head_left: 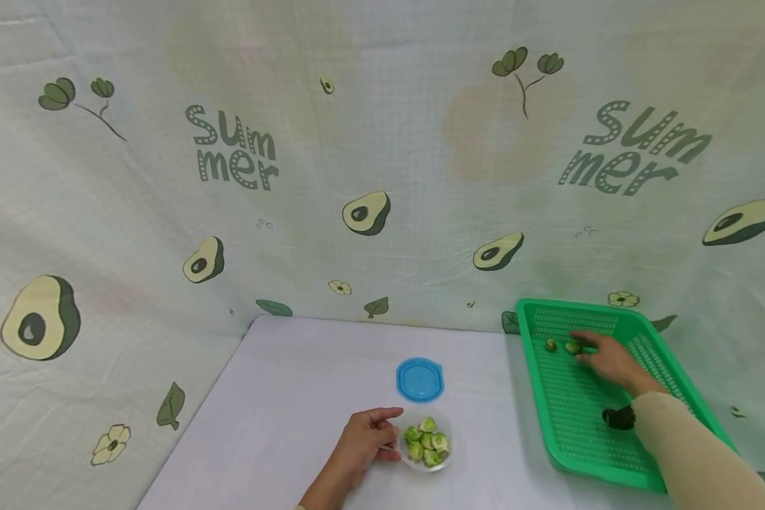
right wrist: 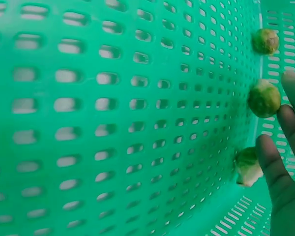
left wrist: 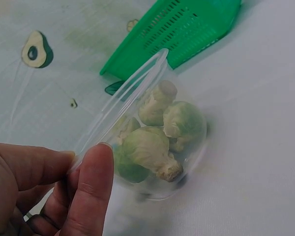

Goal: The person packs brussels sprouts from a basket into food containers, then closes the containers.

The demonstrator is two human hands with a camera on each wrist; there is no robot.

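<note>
My left hand (head_left: 360,440) pinches the rim of a small clear plastic bowl (left wrist: 189,169) between thumb and fingers. Inside the bowl are several green Brussels sprouts (head_left: 427,440), seen through its wall in the left wrist view. Over on the right, my right hand (head_left: 610,361) reaches down into a green slotted basket (head_left: 564,404). Its extended fingers are spread at a Brussels sprout (right wrist: 264,98); whether they touch it is hard to tell. One sprout (right wrist: 265,41) lies above that one in the right wrist view, and another sprout (right wrist: 248,166) is partly behind a finger.
A blue lid (head_left: 420,380) lies flat just beyond the bowl on the white-covered table (head_left: 293,397). Behind hangs a pale cloth (head_left: 421,142) printed with avocados and lettering. A dark object (head_left: 618,418) shows at the right sleeve's cuff, over the basket.
</note>
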